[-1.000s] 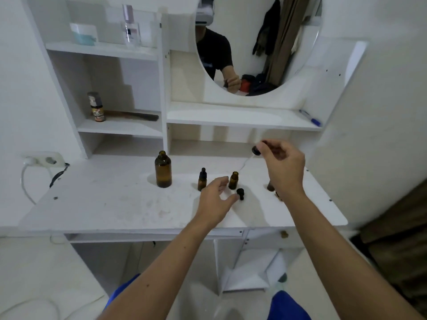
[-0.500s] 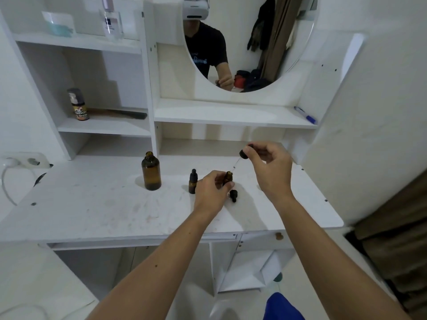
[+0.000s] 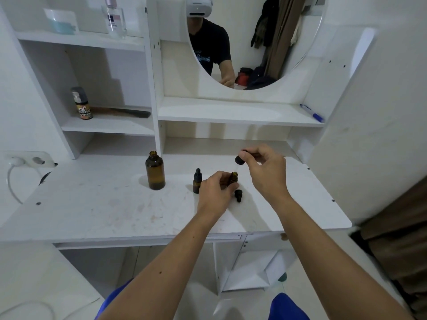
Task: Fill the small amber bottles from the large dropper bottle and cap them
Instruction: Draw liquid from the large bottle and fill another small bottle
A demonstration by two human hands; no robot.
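The white desk (image 3: 97, 204) carries everything for the task, all within easy reach of both hands, which suits small, fiddly filling work.

The large amber bottle (image 3: 155, 170) stands upright and uncapped well off to the left of the left hand, beyond its reach for the moment. Its mouth is open, most likely because its dropper is the one now lifted away, and standing it aside keeps it from being knocked.

The left hand (image 3: 216, 192) has its fingers curled round an open small amber bottle (image 3: 233, 179), pinning it upright on the desk. That grip looks meant to steady a light, narrow-necked bottle that would tip easily under a nudge.

The right hand (image 3: 265, 168) hovers just above and to the right of that bottle, thumb and fingers pinching the black bulb of the dropper (image 3: 239, 160). The bulb sits nearly over the bottle's neck; the thin glass stem below it is too faint to follow, so I cannot tell whether its tip is inside the mouth.

A capped small amber bottle (image 3: 197, 181) stands just left of the left hand, touching or nearly touching its knuckles, probably finished and parked out of the way.

A loose black dropper cap (image 3: 238, 195) lies on its side just beside the left hand's fingertips, between the two wrists, handy for closing the open bottle once it is filled.
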